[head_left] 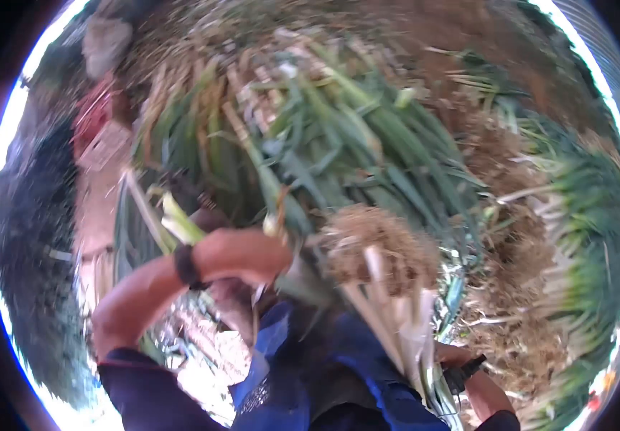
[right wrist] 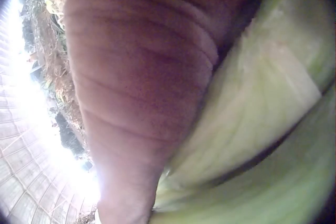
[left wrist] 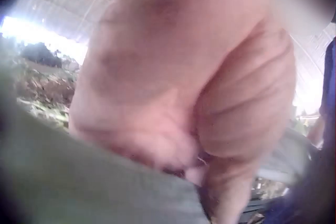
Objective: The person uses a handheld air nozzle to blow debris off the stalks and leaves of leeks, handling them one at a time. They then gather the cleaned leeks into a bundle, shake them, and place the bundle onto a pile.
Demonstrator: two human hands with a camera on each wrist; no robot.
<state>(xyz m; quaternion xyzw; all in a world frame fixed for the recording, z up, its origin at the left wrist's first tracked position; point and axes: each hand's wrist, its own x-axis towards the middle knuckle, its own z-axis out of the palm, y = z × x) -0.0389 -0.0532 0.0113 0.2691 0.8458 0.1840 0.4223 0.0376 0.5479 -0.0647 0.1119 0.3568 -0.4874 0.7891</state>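
Note:
In the head view, my left hand (head_left: 249,255) reaches across my body, its wrist in a black band. It grips a leek, whose blurred grey-green leaf (head_left: 306,284) shows beside the fingers; the same leaf crosses the bottom of the left wrist view (left wrist: 105,182). My right hand (head_left: 455,355) is low on the right, mostly hidden behind a bundle of leeks (head_left: 410,330). It holds this bundle with the roots (head_left: 378,248) upward. In the right wrist view, the thumb (right wrist: 136,92) lies along pale green stalks (right wrist: 252,108).
A large heap of leeks (head_left: 338,136) spreads in front of me. On the right a long row of leeks (head_left: 590,230) lies with brown roots (head_left: 518,316) toward me. Cardboard (head_left: 98,208) and a red crate (head_left: 94,115) stand at the left.

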